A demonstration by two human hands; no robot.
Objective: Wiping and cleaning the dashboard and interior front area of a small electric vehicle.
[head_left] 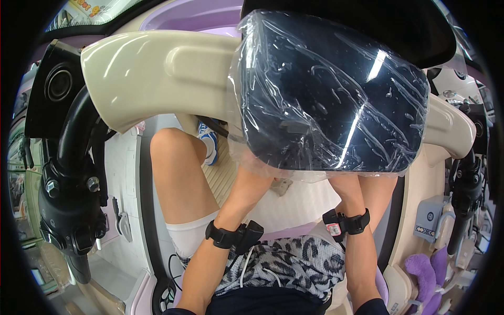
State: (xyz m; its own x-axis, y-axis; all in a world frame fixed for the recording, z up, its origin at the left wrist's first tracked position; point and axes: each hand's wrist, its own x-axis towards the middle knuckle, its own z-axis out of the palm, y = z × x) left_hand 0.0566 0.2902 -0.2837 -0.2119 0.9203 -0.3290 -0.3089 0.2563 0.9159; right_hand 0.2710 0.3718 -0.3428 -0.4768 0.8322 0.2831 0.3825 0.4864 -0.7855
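A dark display panel (336, 100), wrapped in wrinkled clear plastic film (247, 47), sits in the middle of a cream handlebar cover (142, 68). Both my forearms reach forward beneath its lower edge. Part of my left hand (255, 165) shows at the film's lower left corner; its fingers are hidden behind the panel. Of my right hand only the wrist (345, 184) shows, and the rest is out of sight under the panel. What either hand touches cannot be seen. A small crumpled beige piece (283, 187) lies beside my left wrist.
Black handlebar grips with levers and switches stand at left (68, 210) and right (464, 194). My bare knee (170, 144) is close to the left side. Below lies a ribbed tan floor mat (223, 170). A purple plush item (420, 270) is at lower right.
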